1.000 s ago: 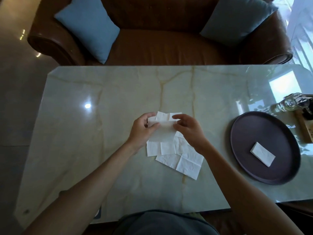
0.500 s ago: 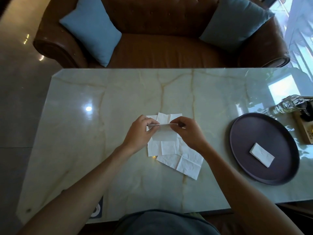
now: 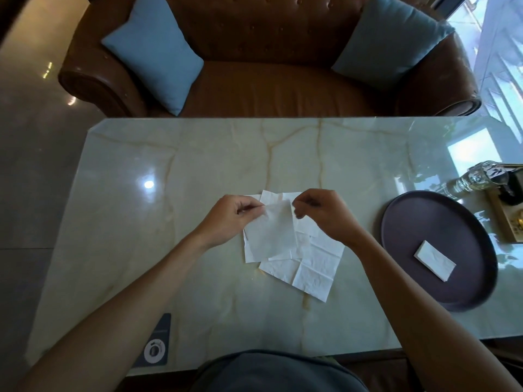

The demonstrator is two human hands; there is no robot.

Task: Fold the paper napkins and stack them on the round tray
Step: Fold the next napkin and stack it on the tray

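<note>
My left hand [image 3: 235,216] pinches the top left corner of a white paper napkin [image 3: 270,233], held just above the marble table [image 3: 169,222]. My right hand [image 3: 325,213] has its fingertips curled at the napkin's top right corner. The sheet slopes down over a loose pile of unfolded napkins [image 3: 311,267] lying at the table's middle. To the right sits the dark round tray [image 3: 424,222] with one folded napkin [image 3: 435,260] on it.
A glass bottle [image 3: 475,176] and a wooden box [image 3: 506,216] stand behind the tray at the right edge. A dark card [image 3: 158,343] lies at the front left corner. A brown leather sofa [image 3: 268,89] with two blue cushions runs behind the table.
The napkin between my hands now shows as a larger sheet hanging over the pile instead of a narrow folded strip. Both hands stay at its top corners.
</note>
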